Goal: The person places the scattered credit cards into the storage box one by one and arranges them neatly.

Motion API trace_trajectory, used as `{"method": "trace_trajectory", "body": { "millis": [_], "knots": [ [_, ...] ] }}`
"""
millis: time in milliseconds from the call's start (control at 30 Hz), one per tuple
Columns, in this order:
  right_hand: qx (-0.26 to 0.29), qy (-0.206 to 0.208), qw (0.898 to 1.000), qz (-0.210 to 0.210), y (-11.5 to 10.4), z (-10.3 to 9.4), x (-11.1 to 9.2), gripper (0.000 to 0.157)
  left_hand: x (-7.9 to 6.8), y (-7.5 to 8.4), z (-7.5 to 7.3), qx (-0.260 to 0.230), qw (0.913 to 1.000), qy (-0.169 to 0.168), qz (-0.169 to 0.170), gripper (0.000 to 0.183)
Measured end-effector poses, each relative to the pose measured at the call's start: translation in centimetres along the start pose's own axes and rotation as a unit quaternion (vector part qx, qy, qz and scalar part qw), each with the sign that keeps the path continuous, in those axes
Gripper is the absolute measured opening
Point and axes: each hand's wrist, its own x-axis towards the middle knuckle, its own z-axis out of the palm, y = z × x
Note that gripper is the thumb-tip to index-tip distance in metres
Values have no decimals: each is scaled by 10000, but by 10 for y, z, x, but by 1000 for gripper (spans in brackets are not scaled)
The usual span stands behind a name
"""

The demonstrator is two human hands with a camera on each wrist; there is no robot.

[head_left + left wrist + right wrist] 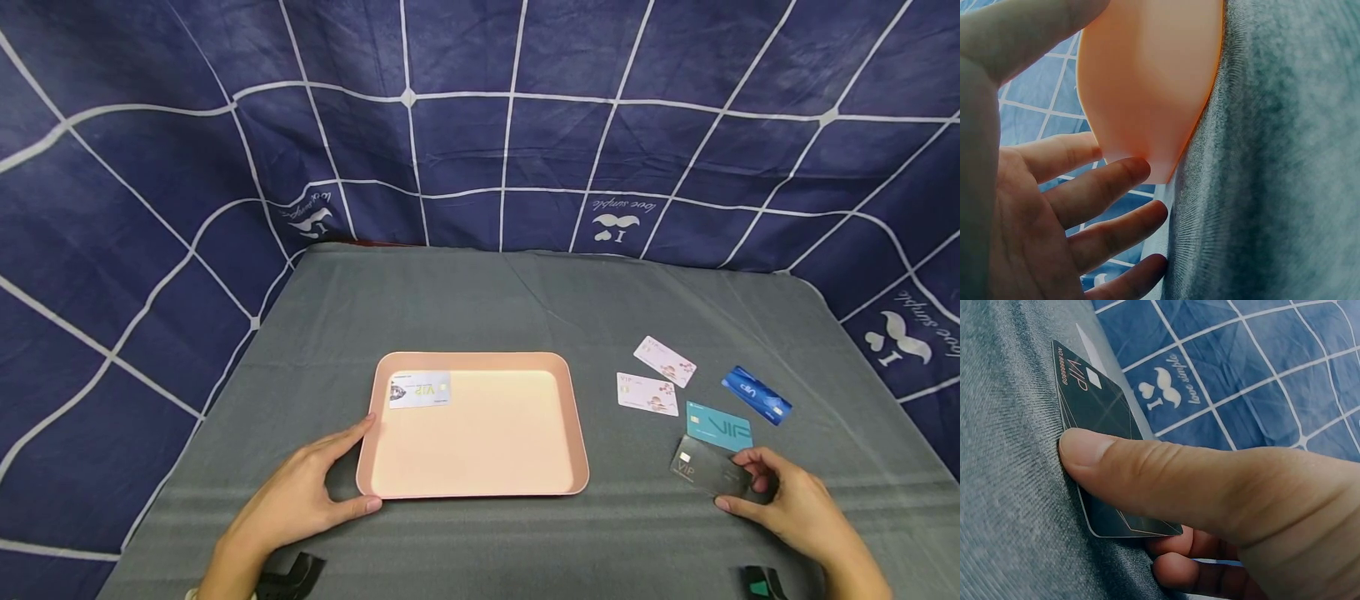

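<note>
My right hand pinches a black VIP card by its right end, thumb on one side and fingers on the other. In the right wrist view the thumb lies across the card. The card partly overlaps a teal VIP card in the head view. My left hand touches the front left corner of a pink tray, index finger at its left side and thumb at its front. Those fingers are spread and nearly straight in the left wrist view. A silver-white VIP card lies inside the tray, at its back left.
Two pale pink cards lie right of the tray, one behind the other. A blue VIP card is farther right. Grey cloth covers the table, and a blue gridded curtain hangs behind and at both sides.
</note>
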Motion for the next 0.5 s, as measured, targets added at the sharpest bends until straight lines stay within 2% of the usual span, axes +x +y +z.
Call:
{"method": "trace_trajectory", "body": {
  "millis": [500],
  "knots": [
    [36,-130,9999,-48,1,0,-2,62,1,1,0,-13,10000,16,20,93]
  ]
}}
